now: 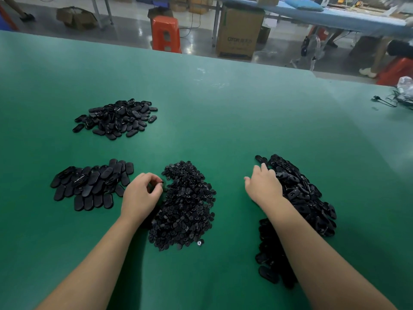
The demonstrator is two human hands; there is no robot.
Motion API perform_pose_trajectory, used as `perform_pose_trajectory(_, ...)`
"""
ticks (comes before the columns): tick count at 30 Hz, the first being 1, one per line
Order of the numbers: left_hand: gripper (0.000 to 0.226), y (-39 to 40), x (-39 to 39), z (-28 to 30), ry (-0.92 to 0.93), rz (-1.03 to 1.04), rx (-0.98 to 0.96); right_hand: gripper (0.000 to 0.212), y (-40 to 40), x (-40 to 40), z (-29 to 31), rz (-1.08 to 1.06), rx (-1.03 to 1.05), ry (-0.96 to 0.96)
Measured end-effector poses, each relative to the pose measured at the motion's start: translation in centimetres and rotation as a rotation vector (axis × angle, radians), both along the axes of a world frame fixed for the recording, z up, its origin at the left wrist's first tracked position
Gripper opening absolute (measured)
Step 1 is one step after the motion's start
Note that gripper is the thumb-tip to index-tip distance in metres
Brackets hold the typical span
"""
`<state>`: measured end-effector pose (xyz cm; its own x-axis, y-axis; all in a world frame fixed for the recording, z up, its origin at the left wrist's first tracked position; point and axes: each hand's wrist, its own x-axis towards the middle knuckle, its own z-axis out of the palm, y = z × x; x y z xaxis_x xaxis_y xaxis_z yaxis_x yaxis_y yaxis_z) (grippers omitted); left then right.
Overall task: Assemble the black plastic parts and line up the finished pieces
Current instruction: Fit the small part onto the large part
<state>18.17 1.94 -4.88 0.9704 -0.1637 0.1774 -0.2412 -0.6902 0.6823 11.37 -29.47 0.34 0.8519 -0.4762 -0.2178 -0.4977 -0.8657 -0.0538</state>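
small part (161, 182): pinched at the left hand (140, 195) fingertips, at the near-left edge of the small-parts heap (185, 206); too small to tell its axis.
right hand (263, 186): fingers loosely spread, resting on the oval-shell heap (297, 202); a grip cannot be told, probably selecting a shell.
finished row (89, 186): ovals overlapped, long axes mostly pointing away from the person, row running left to right; kept beside the left hand, likely for short placement.
far pile (118, 118): unsorted ovals, mixed directions.
surface: green table (223, 108).
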Motion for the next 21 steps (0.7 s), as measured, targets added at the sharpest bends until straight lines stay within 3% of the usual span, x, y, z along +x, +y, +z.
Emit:
perform_pose_trajectory(2, 0.015, 0.0, 0.0, -0.1, 0.003, 0.002, -0.004, 0.045, -0.4, 0.3, -0.1, 0.007, 0.012, 0.030)
perform_pose_trajectory(6, 0.014, 0.1, 0.2, -0.2, 0.005, 0.009, -0.012, 0.032, 0.3, 0.3, -0.4, 0.021, 0.061, -0.108)
perform_pose_trajectory(12, 0.015, 0.1, 0.1, -0.2, 0.024, 0.015, -0.026, 0.033, 1.7, 0.1, -0.9, 0.170, 0.066, -0.223)
perform_pose_trajectory(17, 0.015, 0.2, 0.1, -0.2, 0.024, 0.013, -0.020, 0.045, 0.9, -0.5, -1.6, 0.282, 0.021, -0.125)
perform_pose_trajectory(21, 0.016, 0.2, 0.0, -0.1, 0.028, 0.019, -0.027, 0.033, 1.0, -0.7, -1.9, 0.257, 0.050, -0.182)
